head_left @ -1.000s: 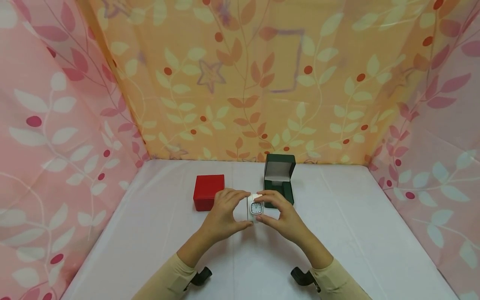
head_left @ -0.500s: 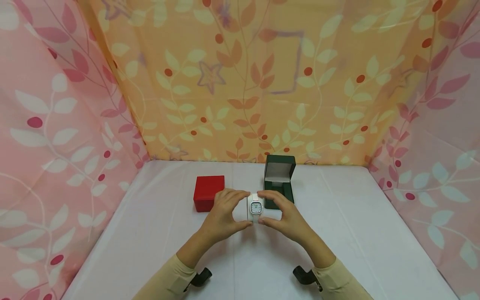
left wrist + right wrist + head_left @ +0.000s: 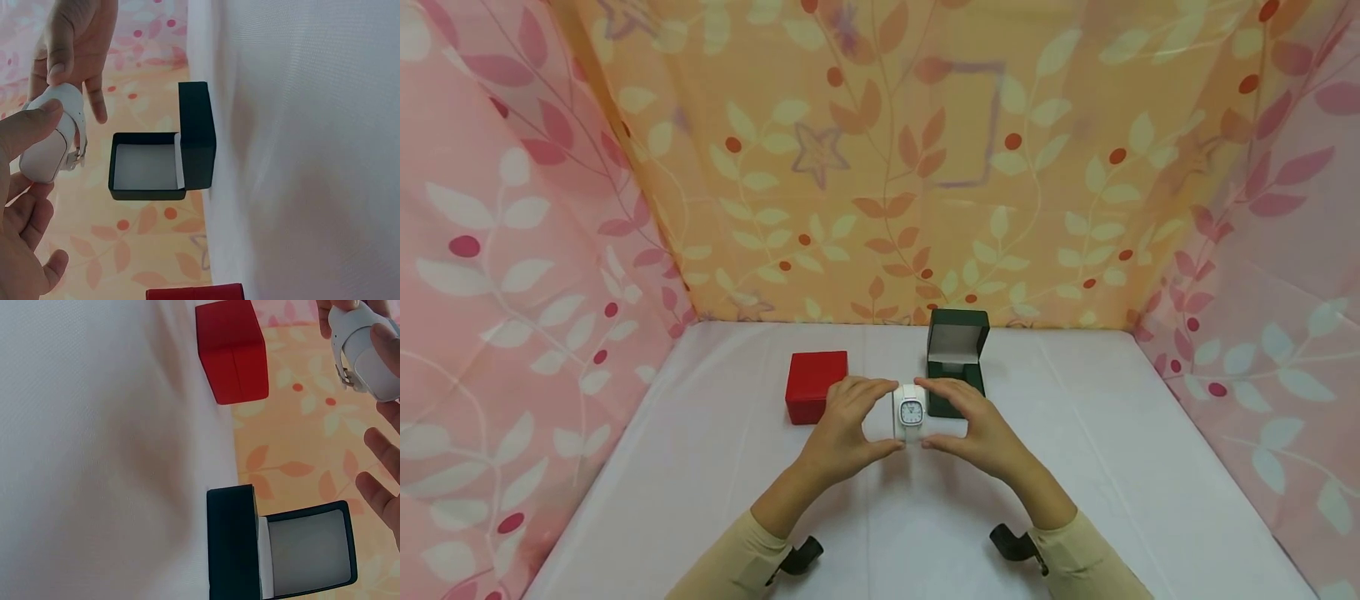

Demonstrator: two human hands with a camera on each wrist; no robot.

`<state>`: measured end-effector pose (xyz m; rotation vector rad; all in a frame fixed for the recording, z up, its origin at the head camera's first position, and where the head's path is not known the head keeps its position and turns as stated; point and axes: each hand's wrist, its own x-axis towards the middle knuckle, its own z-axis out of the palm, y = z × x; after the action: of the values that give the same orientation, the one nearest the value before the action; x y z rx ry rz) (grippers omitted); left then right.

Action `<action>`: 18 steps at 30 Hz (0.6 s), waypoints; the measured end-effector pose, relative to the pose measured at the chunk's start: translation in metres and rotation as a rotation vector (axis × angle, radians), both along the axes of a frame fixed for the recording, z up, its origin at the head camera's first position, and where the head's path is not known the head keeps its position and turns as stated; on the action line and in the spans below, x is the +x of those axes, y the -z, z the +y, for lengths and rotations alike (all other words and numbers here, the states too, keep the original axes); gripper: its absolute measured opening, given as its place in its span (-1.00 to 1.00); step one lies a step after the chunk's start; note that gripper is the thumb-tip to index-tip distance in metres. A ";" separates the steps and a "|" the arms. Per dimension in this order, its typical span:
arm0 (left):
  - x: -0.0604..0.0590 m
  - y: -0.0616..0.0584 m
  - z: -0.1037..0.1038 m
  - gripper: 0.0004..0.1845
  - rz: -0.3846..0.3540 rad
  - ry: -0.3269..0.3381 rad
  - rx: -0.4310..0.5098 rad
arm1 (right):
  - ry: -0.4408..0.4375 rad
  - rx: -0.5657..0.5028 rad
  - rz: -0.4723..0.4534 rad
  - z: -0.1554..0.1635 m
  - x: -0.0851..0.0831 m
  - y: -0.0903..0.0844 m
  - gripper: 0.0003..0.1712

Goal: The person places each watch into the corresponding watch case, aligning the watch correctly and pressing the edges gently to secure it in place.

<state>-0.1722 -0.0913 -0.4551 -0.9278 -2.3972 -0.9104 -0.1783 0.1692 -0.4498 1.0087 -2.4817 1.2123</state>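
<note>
A white wristwatch [image 3: 912, 412] with a squarish dial faces up, its strap fastened round a white cushion [image 3: 44, 156]. My left hand [image 3: 844, 429] pinches the cushion's left end between thumb and fingers. At the other end my right hand [image 3: 985, 427] holds it the same way, thumb below and fingertips above in the head view. The strap's buckle [image 3: 347, 376] shows on the underside in the right wrist view. Both hands keep the watch above the table, just in front of a green watch box [image 3: 958, 335] with its lid raised.
A closed red box [image 3: 815, 379] stands behind my left hand, left of the green one. White cloth [image 3: 730, 433] covers the table. Patterned fabric walls [image 3: 895, 167] enclose the back and both sides.
My right fingers, earlier over the watch's right side and dial edge, have shifted right to the cushion's end, leaving the dial uncovered. The left hand and both boxes have stayed put.
</note>
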 end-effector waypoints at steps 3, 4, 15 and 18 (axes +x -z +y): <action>0.001 -0.001 0.001 -0.08 0.006 0.008 0.014 | 0.000 0.006 0.025 0.000 0.000 0.000 -0.02; 0.001 -0.001 0.001 -0.09 0.008 0.008 0.016 | 0.002 0.009 0.032 0.001 -0.001 0.000 -0.03; -0.002 -0.004 0.011 -0.09 0.003 0.014 0.071 | -0.014 0.020 0.056 0.010 -0.007 -0.007 -0.03; -0.003 -0.002 0.013 -0.09 0.002 0.007 0.074 | -0.009 0.026 0.070 0.011 -0.009 -0.005 -0.04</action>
<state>-0.1752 -0.0779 -0.4530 -0.9097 -2.3430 -0.9935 -0.1873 0.1804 -0.4445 1.0519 -2.4479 1.1306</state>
